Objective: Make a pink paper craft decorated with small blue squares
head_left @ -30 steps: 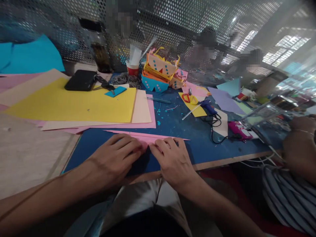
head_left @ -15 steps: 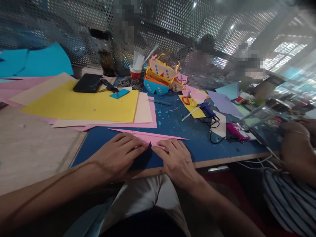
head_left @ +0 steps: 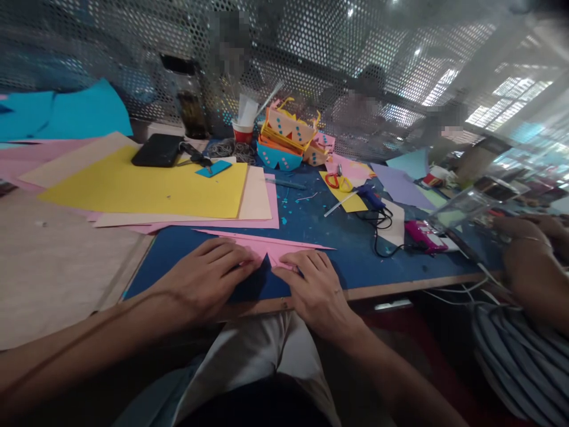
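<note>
A folded piece of pink paper (head_left: 267, 243) lies at the front of the blue table, its long edge away from me and a V-shaped notch at the middle of its near edge. My left hand (head_left: 217, 267) is closed on the part left of the notch, thumb and fingertips together at the paper. On the other side of the notch my right hand (head_left: 313, 276) grips the paper the same way, its fingers bent. Both hands cover the paper's lower corners, and its pointed ends stick out beyond them.
Yellow sheets (head_left: 178, 193) lie at left with a black wallet-like case (head_left: 157, 149) on top. Finished paper glasses (head_left: 280, 157) stand behind. Scissors (head_left: 340, 181), a blue glue gun (head_left: 371, 196) with its cord and a pink box (head_left: 425, 236) lie at right, near another person's arm (head_left: 527, 255).
The pink paper and both hands have hardly moved. My view has shifted very slightly, and my right fingers sit a little differently at the notch.
</note>
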Action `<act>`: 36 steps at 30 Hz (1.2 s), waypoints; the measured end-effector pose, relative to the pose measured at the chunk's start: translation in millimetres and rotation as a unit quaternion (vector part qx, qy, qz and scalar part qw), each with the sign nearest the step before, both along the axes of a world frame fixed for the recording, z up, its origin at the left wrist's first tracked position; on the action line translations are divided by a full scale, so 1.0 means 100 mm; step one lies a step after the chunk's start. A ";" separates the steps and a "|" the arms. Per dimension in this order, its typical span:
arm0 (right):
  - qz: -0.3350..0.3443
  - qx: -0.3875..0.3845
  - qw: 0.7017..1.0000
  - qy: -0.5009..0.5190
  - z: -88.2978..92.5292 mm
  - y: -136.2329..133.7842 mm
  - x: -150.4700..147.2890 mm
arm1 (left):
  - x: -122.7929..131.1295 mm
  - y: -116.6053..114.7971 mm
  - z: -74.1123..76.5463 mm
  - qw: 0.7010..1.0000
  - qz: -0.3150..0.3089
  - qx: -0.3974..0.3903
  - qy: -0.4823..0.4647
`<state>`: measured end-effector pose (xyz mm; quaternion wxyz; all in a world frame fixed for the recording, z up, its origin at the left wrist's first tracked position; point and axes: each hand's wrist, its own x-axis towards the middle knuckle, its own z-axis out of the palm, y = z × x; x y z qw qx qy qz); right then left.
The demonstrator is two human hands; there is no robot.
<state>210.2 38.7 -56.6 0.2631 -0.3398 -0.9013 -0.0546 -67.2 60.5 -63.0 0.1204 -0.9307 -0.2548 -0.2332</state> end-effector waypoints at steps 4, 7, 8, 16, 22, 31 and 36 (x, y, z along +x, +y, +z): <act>-0.001 -0.022 1.000 -0.005 0.01 0.00 -0.01 | -0.02 0.00 -0.01 1.000 0.009 -0.013 0.003; -0.003 -0.057 0.998 0.004 0.01 -0.01 0.00 | -0.05 0.00 -0.04 1.000 0.013 -0.021 -0.013; -0.003 -0.065 0.998 0.010 0.01 -0.01 0.00 | -0.06 -0.01 -0.05 0.999 0.015 -0.022 -0.021; -0.008 -0.071 0.997 0.018 0.02 -0.04 0.00 | -0.06 -0.02 -0.09 0.998 0.022 -0.034 -0.051; -0.031 -0.067 0.996 -0.047 0.03 -0.04 -0.03 | 0.03 -0.05 0.01 0.996 0.056 -0.062 -0.020; -0.037 -0.074 0.994 -0.077 0.13 -0.03 -0.09 | 0.13 -0.09 0.12 0.992 0.067 -0.110 -0.004; -0.040 -0.068 0.993 -0.090 0.17 0.05 -0.13 | 0.13 -0.09 0.10 0.991 0.060 -0.119 -0.031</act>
